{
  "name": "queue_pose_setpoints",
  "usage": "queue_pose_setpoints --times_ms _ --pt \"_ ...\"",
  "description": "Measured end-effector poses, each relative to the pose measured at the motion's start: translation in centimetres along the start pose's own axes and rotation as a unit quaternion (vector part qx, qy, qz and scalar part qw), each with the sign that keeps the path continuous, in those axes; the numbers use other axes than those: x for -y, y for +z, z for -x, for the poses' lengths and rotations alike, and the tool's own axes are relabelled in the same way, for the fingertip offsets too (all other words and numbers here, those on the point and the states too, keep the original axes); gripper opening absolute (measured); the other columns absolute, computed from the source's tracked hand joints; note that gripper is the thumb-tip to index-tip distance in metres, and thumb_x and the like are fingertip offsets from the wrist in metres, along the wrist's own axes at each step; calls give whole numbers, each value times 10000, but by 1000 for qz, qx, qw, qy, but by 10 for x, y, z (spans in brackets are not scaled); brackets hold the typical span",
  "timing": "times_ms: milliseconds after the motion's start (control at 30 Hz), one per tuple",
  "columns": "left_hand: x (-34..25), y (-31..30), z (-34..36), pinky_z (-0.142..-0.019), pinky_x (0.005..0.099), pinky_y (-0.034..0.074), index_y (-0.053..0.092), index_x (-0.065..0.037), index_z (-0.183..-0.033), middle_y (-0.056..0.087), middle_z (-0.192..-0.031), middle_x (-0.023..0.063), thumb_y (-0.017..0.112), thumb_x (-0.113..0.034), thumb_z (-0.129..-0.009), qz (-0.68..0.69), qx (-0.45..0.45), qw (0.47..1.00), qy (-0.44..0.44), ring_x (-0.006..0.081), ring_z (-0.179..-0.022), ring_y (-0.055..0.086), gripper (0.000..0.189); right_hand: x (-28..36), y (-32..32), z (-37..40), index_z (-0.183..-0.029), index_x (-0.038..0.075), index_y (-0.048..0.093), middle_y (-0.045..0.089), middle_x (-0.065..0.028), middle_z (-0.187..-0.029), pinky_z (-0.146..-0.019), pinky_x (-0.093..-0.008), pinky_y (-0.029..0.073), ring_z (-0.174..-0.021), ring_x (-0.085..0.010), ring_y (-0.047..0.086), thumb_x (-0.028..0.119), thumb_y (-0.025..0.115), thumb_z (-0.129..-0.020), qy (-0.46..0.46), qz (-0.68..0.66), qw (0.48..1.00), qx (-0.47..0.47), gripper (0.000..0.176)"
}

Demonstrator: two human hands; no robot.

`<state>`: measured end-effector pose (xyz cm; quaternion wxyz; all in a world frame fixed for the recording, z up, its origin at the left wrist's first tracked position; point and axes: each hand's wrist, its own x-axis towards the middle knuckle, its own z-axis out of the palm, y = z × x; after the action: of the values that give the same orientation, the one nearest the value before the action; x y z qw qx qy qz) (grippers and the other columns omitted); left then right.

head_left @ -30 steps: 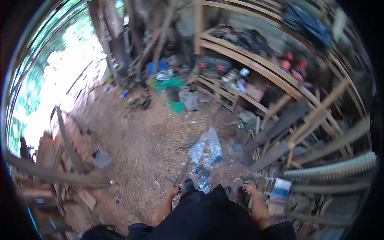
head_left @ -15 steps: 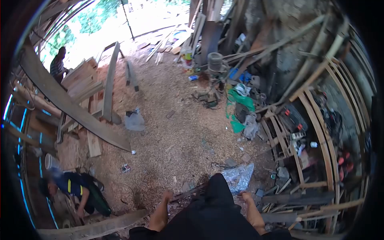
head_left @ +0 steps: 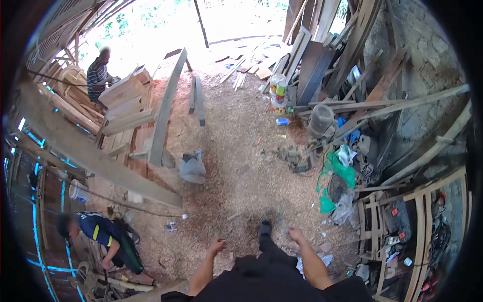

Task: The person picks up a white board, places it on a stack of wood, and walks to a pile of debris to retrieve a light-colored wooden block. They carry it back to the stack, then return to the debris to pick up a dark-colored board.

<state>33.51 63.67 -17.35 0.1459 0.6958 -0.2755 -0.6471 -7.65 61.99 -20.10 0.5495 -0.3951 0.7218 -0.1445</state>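
My left hand [head_left: 217, 246] hangs in front of my body at the lower middle of the head view, its fingers loosely bent with nothing seen in them. To the right, my right hand [head_left: 296, 234] is also held out low, fingers slack, and appears to hold nothing. Neither hand touches anything visible. Between them my foot [head_left: 265, 228] steps forward on the floor strewn with wood chips [head_left: 236, 191]. A grey plastic bag [head_left: 192, 168] lies on the floor ahead of my left hand.
At lower left, a person [head_left: 103, 236] bends over wood; another person [head_left: 98, 75] stands behind stacked boards [head_left: 126, 108]. A long beam [head_left: 115, 161] slants across the left. On the right are a bucket [head_left: 321, 120], green sheeting [head_left: 339, 168], leaning planks [head_left: 314, 65] and a wooden rack [head_left: 417, 231].
I have moved forward and the view has shifted, so the floor items appear nearer. My foot now shows between my hands, and the bent person at left remains low.
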Motion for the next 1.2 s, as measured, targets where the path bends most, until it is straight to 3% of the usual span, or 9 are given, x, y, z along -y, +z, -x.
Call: queue_pose_setpoints --times_ms 133,200,267,433,567,667,833,1000,1200 --pt "-45 -22 -67 -612 322 470 466 -12 -1056 580 -892 114 450 -151 -807 -225 -64 969 84 206 -732 593 286 150 -28 -65 -952 25 547 579 -74 -769 -503 -256 426 -615 -134 544 149 485 -794 -135 -89 987 -7 210" --pt "-109 -14 -43 -578 307 458 474 -10 -1047 579 -853 113 448 -138 -800 107 -99 989 36 200 -709 593 280 171 -33 -100 -977 33 540 581 -74 -776 -503 -260 430 -616 -138 550 151 474 -803 -141 -77 987 6 220" --pt "-127 -18 -58 -542 294 447 465 -7 -1052 578 -851 112 440 -135 -803 112 -93 989 38 197 -690 592 281 192 -43 -130 -1002 41 532 583 -74 -782 -502 -264 434 -616 -142 555 154 462 -811 -151 -64 986 16 232" --pt "-126 -42 -117 -485 301 436 484 15 -996 577 -811 116 464 -142 -762 51 -59 995 -54 206 -652 591 283 155 -62 -201 -892 39 603 613 -150 -760 -576 -316 466 -679 -195 598 281 489 -749 -47 298 953 35 302" --pt "-70 -81 -214 -540 330 466 437 21 -1110 578 -892 136 486 -169 -787 -90 -14 989 -113 226 -647 591 378 120 -78 -216 -840 17 611 599 -166 -863 -642 -350 458 -714 -265 583 290 496 -691 55 223 973 -36 331" --pt "-187 -94 -213 -496 332 466 518 56 -946 573 -762 134 463 -82 -713 -3 -84 987 -134 242 -658 589 276 110 -87 -229 -832 2 609 601 -155 -839 -623 -341 456 -717 -238 584 290 533 -684 -53 249 966 54 332" --pt "-329 -122 -290 -524 301 445 489 48 -1032 580 -837 138 466 -141 -756 -25 -14 1000 -11 209 -656 585 336 194 -90 -258 -810 -17 603 596 -149 -793 -622 -356 453 -728 -224 581 247 545 -705 72 269 956 87 290" --pt "-480 -119 -331 -541 287 429 487 -6 -1052 588 -859 113 464 -177 -779 -30 -28 999 11 186 -663 584 323 317 -95 -336 -943 -10 588 600 -146 -888 -694 -327 443 -823 -230 567 168 539 -704 117 -18 991 -58 303" --pt "-600 -123 -407 -563 288 434 490 -7 -1042 589 -871 103 471 -160 -771 -2 -13 999 46 185 -672 587 311 392 -119 -472 -962 -24 553 580 -132 -899 -696 -328 442 -816 -239 570 116 504 -757 111 -123 986 -8 253"
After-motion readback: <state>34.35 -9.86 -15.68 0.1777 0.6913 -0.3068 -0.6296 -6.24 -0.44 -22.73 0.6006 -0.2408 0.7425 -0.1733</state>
